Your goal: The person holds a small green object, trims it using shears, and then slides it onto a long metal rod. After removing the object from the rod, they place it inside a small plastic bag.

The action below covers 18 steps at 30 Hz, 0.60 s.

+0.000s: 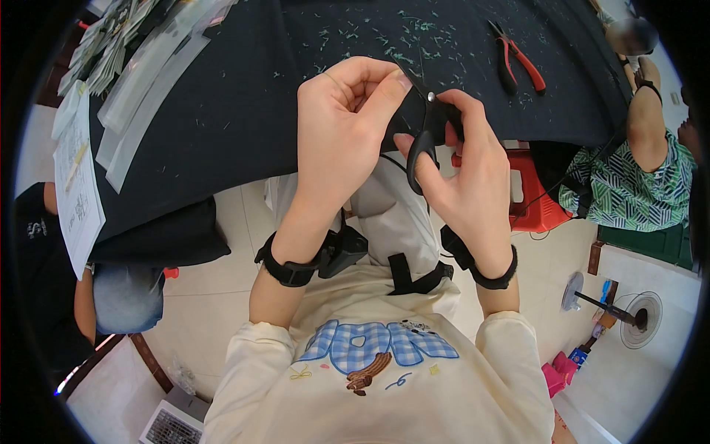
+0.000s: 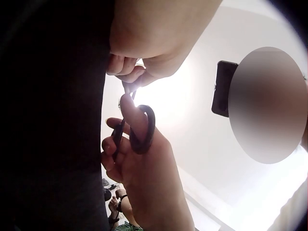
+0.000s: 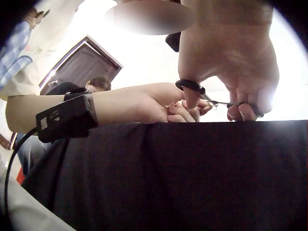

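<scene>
Black-handled scissors are gripped by my right hand, the thumb through one loop and the fingers at the other. Their blades point up and left, reaching the fingertips of my left hand. That left hand is curled, thumb tip against index finger, pinching a small thin piece mostly hidden by the fingers; I cannot tell what it is. In the left wrist view the scissors' thumb loop shows below the left fingers. Green clippings lie scattered over the black cloth beyond both hands.
Red-handled pliers lie on the cloth at the right. Clear plastic strips, stacked packets and a printed sheet lie at the left. A red stool stands under the table's right side. Other people sit at both sides.
</scene>
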Motion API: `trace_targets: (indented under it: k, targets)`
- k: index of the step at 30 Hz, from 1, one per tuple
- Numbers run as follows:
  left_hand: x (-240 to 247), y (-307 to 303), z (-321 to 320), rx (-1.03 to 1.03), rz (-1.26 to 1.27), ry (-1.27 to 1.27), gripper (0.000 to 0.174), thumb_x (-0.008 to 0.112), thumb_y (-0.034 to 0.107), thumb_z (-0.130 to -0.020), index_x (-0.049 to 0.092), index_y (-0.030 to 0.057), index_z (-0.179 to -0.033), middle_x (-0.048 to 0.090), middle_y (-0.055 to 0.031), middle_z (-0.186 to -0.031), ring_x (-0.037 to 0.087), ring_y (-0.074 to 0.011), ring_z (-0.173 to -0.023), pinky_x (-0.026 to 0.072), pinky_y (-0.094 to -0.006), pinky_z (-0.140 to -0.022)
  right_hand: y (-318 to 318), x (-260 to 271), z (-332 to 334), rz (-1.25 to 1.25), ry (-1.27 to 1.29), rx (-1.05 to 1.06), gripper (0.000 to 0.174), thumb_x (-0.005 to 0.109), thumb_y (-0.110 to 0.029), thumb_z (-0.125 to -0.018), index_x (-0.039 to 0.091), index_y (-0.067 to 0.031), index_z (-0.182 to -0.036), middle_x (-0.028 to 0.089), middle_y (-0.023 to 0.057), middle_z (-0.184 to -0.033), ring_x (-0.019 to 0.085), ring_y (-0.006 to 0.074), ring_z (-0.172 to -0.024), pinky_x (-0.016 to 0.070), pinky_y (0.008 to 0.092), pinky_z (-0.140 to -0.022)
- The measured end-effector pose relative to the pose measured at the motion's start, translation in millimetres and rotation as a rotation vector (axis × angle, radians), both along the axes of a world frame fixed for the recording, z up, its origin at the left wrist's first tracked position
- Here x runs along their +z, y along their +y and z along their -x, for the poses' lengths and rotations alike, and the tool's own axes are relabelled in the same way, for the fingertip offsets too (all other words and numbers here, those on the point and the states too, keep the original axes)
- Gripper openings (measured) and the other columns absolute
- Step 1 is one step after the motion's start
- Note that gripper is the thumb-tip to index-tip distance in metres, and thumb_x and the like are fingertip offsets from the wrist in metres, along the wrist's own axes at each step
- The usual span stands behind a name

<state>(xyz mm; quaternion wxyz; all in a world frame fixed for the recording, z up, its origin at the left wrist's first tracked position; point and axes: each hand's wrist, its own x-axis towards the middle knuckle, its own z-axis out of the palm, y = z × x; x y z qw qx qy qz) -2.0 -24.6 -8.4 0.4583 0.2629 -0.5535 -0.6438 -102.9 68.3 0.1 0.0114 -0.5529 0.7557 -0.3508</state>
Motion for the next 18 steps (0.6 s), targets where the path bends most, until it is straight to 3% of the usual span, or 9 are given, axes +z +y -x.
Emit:
trace_targets:
  k: [12,14,18]
  targets:
    - [-1.3,0.1,-0.4,-0.009,0.016,-0.003,0.01,0.059,0.005,-0.082,0.062,-0.0047,-0.081,0.059,0.0006,-0.065,0.048,-0.0009,-0.057,0.0358,-0.0158,-0.048,1.5,0.2,2.7,0.003,0.018,0.031,0.044,0.069,-0.026,-0.069,0.052,0.0012,-0.099,0.056,0.0099,-0.073,0.054,0.0223,-0.064,0.0439,0.0318,-0.06]
    - [-0.7,0.6,-0.5,-0.014,0.006,-0.001,0.01,0.059,0.005,-0.082,0.062,-0.0046,-0.081,0.058,0.0006,-0.065,0.048,-0.0008,-0.057,0.0358,-0.0159,-0.048,2.9,0.5,3.0,-0.027,0.028,0.02,0.041,0.066,-0.016,-0.068,0.05,-0.0034,-0.104,0.058,0.0086,-0.076,0.05,0.0182,-0.059,0.0403,0.027,-0.053]
    - [-2.3,0.1,-0.6,-0.014,0.003,-0.003,0.01,0.059,0.005,-0.082,0.062,-0.0046,-0.081,0.058,0.0005,-0.065,0.048,-0.001,-0.057,0.0359,-0.016,-0.049,3.1,-1.4,3.7,-0.019,0.018,0.025,0.041,0.066,-0.016,-0.069,0.05,-0.0034,-0.104,0.058,0.009,-0.077,0.05,0.0173,-0.059,0.0403,0.0266,-0.053]
